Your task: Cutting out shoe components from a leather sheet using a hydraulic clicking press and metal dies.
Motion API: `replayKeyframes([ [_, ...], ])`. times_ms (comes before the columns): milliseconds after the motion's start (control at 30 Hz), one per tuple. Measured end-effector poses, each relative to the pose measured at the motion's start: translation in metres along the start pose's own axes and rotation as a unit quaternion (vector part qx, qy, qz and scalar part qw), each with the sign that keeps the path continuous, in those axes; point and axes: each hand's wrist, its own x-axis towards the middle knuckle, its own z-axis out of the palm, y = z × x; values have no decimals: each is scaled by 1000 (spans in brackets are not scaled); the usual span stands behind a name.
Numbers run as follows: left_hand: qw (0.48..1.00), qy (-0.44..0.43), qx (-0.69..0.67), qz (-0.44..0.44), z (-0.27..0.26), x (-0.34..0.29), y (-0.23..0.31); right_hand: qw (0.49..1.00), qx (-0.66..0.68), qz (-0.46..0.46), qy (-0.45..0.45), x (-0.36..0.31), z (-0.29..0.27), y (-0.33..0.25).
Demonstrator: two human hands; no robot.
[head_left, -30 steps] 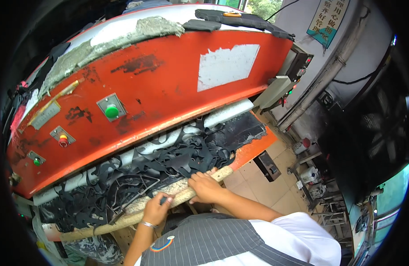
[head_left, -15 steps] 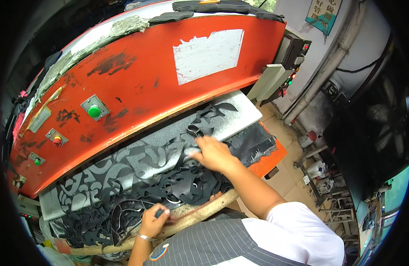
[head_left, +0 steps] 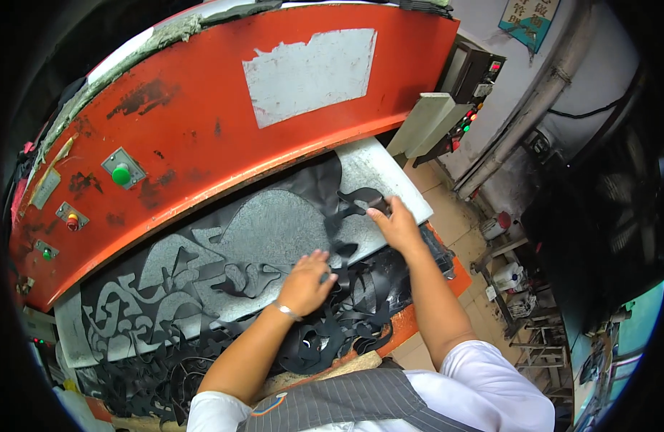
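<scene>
A black sheet (head_left: 346,309), cut into a web of curly strips, lies over a grey cutting board (head_left: 274,223) under the red press head (head_left: 288,137). My left hand (head_left: 306,282) rests on the web near the board's middle, with its fingers curled into the strips. Farther right, my right hand (head_left: 398,227) reaches to the board's right end. Its fingertips pinch a loose black strip (head_left: 366,204) and hold it slightly off the board. A thin bracelet sits on my left wrist.
The press head carries a green button (head_left: 121,174) and smaller buttons at the left. A control box with small lights (head_left: 467,79) stands at the back right. A wooden bar (head_left: 346,366) runs along the front edge. Stools and containers (head_left: 510,277) stand on the floor to the right.
My left hand left the wooden bar at the front and moved up onto the black web. My right hand moved farther right and took hold of a strip. The view has come closer.
</scene>
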Motion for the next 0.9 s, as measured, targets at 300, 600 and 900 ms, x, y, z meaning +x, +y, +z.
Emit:
replayKeyframes([
  [300,996,-75,-55,-8,2,-24,39,962,-109,-227,-108,11,30,-27],
  [600,910,203,-266,-246,-42,-227,118,945,285,-10,-160,-73,-39,-34],
  [900,834,469,-247,-150,-10,-281,167,670,389,-80,-627,-256,31,-147],
])
